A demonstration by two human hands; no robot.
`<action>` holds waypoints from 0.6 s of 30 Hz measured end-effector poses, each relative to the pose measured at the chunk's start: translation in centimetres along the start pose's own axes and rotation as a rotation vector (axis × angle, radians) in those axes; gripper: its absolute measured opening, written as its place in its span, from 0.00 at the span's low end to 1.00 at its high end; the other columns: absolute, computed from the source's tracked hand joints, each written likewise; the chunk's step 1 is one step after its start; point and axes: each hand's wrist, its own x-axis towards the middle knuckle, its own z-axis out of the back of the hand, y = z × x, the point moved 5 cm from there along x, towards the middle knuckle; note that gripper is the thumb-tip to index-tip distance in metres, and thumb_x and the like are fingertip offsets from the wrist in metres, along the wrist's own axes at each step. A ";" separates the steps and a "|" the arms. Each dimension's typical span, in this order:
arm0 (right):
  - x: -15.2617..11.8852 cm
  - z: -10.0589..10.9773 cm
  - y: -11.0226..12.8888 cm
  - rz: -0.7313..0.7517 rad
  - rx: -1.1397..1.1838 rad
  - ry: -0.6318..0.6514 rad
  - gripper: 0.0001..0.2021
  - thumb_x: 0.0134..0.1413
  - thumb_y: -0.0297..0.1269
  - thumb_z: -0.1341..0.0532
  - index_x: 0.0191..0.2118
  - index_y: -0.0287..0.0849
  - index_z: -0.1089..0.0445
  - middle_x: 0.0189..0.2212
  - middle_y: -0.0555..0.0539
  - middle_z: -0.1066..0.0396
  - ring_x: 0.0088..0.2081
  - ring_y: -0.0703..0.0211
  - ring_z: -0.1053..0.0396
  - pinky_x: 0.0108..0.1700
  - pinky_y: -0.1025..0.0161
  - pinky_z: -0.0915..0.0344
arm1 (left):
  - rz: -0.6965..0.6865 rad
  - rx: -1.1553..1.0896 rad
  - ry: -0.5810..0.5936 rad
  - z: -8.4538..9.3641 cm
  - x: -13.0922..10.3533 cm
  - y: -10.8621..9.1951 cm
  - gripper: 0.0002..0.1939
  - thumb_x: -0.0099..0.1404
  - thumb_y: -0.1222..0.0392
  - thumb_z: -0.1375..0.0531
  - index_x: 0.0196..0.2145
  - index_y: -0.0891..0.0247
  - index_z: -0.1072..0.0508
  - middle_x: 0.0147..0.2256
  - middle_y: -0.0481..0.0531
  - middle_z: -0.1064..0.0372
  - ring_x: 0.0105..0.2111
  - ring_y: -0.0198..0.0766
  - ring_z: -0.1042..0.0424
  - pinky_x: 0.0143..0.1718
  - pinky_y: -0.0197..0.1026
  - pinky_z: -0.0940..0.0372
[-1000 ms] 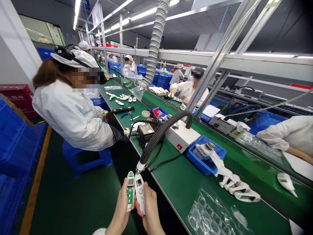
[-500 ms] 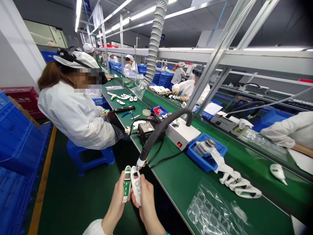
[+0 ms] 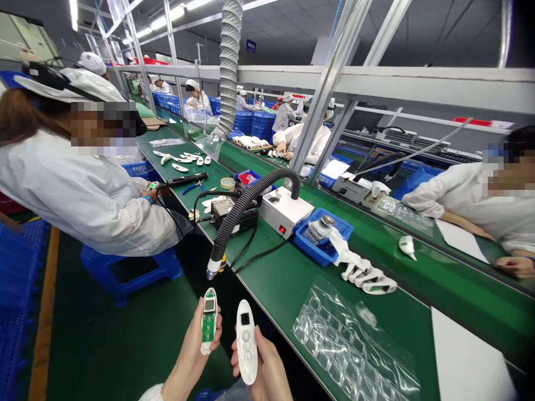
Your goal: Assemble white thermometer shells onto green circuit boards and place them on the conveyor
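My left hand [image 3: 198, 340] is closed round a white half shell with a green circuit board [image 3: 208, 324] and a small screen, held upright. In my right hand [image 3: 267, 356] is a white front cover [image 3: 246, 342] with a dark window and round buttons, its face toward me. A gap separates the two parts. Just above them hangs the metal-tipped nozzle [image 3: 213, 267] of a black corrugated hose, touching neither part. The hose runs to a white box [image 3: 286, 211] with a lit red switch on the green bench.
Right of the box, a blue tray [image 3: 321, 256] holds a metal-lidded jar; white shells [image 3: 370, 278] trail from it. Clear plastic trays [image 3: 351, 345] lie nearer. A seated person [image 3: 92, 189] works at the left, another [image 3: 468, 195] across the bench. One white device [image 3: 407, 247] lies on the belt.
The board half and the cover have moved apart, and both hands have come away from the nozzle. My view has turned to the right, showing more of the person across the bench.
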 end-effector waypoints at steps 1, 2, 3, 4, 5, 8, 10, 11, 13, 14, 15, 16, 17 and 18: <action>-0.6 0.3 0.3 -0.002 0.037 0.007 0.27 0.39 0.56 0.29 0.30 0.29 0.24 0.23 0.40 0.25 0.21 0.60 0.30 0.21 0.67 0.34 | 0.036 -0.001 0.007 -0.2 -0.7 0.6 0.23 0.61 0.38 0.42 0.33 0.65 0.30 0.22 0.45 0.36 0.17 0.27 0.41 0.15 0.30 0.49; -1.2 0.5 0.5 -0.002 0.069 0.011 0.27 0.40 0.54 0.29 0.32 0.28 0.23 0.24 0.40 0.25 0.22 0.59 0.29 0.23 0.66 0.33 | 0.069 -0.004 0.013 -0.5 -1.4 1.1 0.23 0.61 0.39 0.41 0.34 0.65 0.29 0.24 0.47 0.34 0.17 0.27 0.40 0.15 0.30 0.48; -1.8 0.8 0.8 0.000 0.096 0.013 0.27 0.40 0.53 0.28 0.34 0.28 0.23 0.25 0.39 0.24 0.24 0.58 0.28 0.25 0.66 0.32 | 0.098 -0.011 0.019 -0.8 -2.1 1.4 0.23 0.61 0.40 0.40 0.35 0.66 0.28 0.26 0.48 0.33 0.19 0.28 0.39 0.16 0.30 0.46; -2.3 1.0 0.9 0.000 0.117 0.015 0.27 0.41 0.53 0.29 0.36 0.28 0.23 0.26 0.38 0.24 0.25 0.57 0.27 0.26 0.65 0.32 | 0.120 -0.021 0.023 -1.2 -2.7 1.7 0.23 0.61 0.41 0.40 0.36 0.66 0.28 0.26 0.48 0.33 0.19 0.28 0.38 0.16 0.31 0.45; -2.8 1.2 1.0 -0.001 0.135 0.018 0.28 0.41 0.53 0.29 0.38 0.28 0.23 0.27 0.38 0.23 0.26 0.56 0.27 0.27 0.64 0.31 | 0.137 -0.034 0.028 -1.7 -3.3 1.8 0.22 0.61 0.41 0.39 0.38 0.66 0.27 0.27 0.49 0.33 0.20 0.29 0.38 0.17 0.31 0.44; -4.0 1.3 1.4 0.001 0.167 0.038 0.28 0.42 0.53 0.29 0.39 0.28 0.23 0.29 0.37 0.23 0.28 0.55 0.26 0.30 0.64 0.31 | 0.164 -0.054 0.049 -3.0 -4.5 1.7 0.23 0.60 0.43 0.38 0.44 0.66 0.27 0.27 0.49 0.33 0.21 0.31 0.37 0.18 0.32 0.43; -4.6 1.2 1.6 0.009 0.178 0.052 0.26 0.43 0.51 0.29 0.39 0.29 0.22 0.30 0.37 0.22 0.29 0.55 0.26 0.31 0.63 0.31 | 0.179 -0.053 0.069 -3.8 -5.0 1.4 0.24 0.61 0.43 0.39 0.45 0.65 0.27 0.27 0.48 0.34 0.21 0.31 0.37 0.19 0.33 0.42; -4.8 1.1 1.8 0.014 0.181 0.057 0.25 0.44 0.50 0.29 0.39 0.30 0.22 0.30 0.37 0.22 0.29 0.56 0.26 0.31 0.63 0.31 | 0.184 -0.048 0.082 -4.2 -5.2 1.3 0.24 0.61 0.43 0.40 0.45 0.65 0.27 0.26 0.48 0.34 0.21 0.31 0.38 0.19 0.33 0.41; -5.3 1.0 2.0 0.021 0.184 0.067 0.24 0.46 0.50 0.30 0.39 0.30 0.22 0.31 0.37 0.22 0.29 0.56 0.26 0.32 0.63 0.31 | 0.182 -0.039 0.106 -4.8 -5.5 1.1 0.23 0.62 0.43 0.40 0.44 0.66 0.26 0.26 0.47 0.34 0.21 0.31 0.38 0.21 0.34 0.39; -5.4 1.0 2.1 0.023 0.183 0.071 0.23 0.46 0.50 0.30 0.39 0.31 0.22 0.31 0.38 0.22 0.29 0.56 0.26 0.32 0.64 0.31 | 0.177 -0.031 0.113 -5.1 -5.7 1.0 0.23 0.62 0.44 0.40 0.44 0.66 0.25 0.27 0.48 0.34 0.21 0.31 0.38 0.22 0.35 0.39; -5.6 1.0 2.2 0.024 0.182 0.073 0.23 0.46 0.50 0.30 0.38 0.31 0.22 0.31 0.38 0.22 0.29 0.56 0.26 0.32 0.63 0.31 | 0.170 -0.023 0.118 -5.3 -5.8 0.9 0.22 0.62 0.44 0.39 0.43 0.67 0.25 0.27 0.48 0.33 0.21 0.31 0.37 0.22 0.35 0.38; -5.7 1.1 2.2 0.025 0.179 0.073 0.23 0.46 0.50 0.30 0.38 0.32 0.22 0.31 0.38 0.22 0.29 0.56 0.26 0.32 0.63 0.31 | 0.166 -0.017 0.118 -5.5 -6.0 0.8 0.22 0.61 0.45 0.39 0.42 0.67 0.25 0.28 0.49 0.32 0.22 0.31 0.37 0.23 0.35 0.38; -5.7 1.3 2.2 0.023 0.175 0.071 0.23 0.46 0.50 0.30 0.38 0.32 0.22 0.31 0.38 0.22 0.30 0.56 0.26 0.32 0.63 0.31 | 0.163 -0.013 0.117 -5.6 -6.2 0.7 0.21 0.60 0.45 0.38 0.42 0.67 0.24 0.28 0.49 0.32 0.22 0.31 0.37 0.23 0.35 0.37; -5.8 1.4 2.2 0.022 0.170 0.070 0.23 0.45 0.50 0.30 0.38 0.32 0.22 0.32 0.38 0.22 0.30 0.56 0.26 0.33 0.63 0.31 | 0.165 -0.010 0.119 -5.7 -6.4 0.7 0.21 0.60 0.46 0.37 0.41 0.67 0.24 0.28 0.49 0.31 0.21 0.31 0.37 0.23 0.35 0.37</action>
